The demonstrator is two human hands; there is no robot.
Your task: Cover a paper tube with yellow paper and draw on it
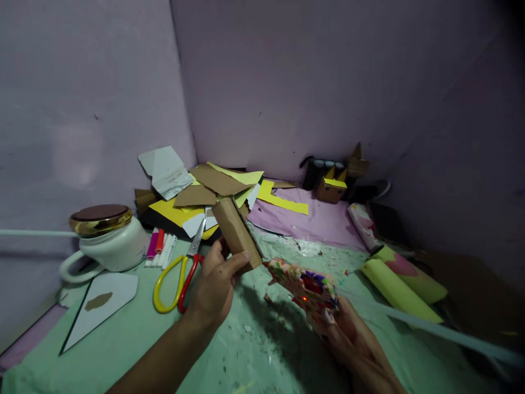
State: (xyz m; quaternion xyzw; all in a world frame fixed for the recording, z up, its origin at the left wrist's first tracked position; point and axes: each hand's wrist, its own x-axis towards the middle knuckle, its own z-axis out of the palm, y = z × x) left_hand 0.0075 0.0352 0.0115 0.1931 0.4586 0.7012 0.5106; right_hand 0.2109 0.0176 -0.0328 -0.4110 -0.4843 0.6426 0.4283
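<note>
A brown cardboard tube (pixel 235 230) is pinched between the thumb and fingers of my left hand (pixel 217 279), tilted above the green table cover. My right hand (pixel 344 328) is wrapped round a hot glue gun (pixel 307 287) smeared with many colours, a small red light glowing on its side. The gun's tip points left and is close to the tube's lower right edge; whether they touch I cannot tell. Just left of my left hand lie scissors (pixel 188 273) with one yellow and one red handle, blades apart.
Capped markers (pixel 161 249) lie beside a white mug (pixel 118 246) with a gold-rimmed lid. Cardboard and yellow paper pieces (pixel 217 183) are heaped at the back. Yellow-green rolls (pixel 402 284) lie on the right. A small box with pointed ears (pixel 332 189) stands near the wall.
</note>
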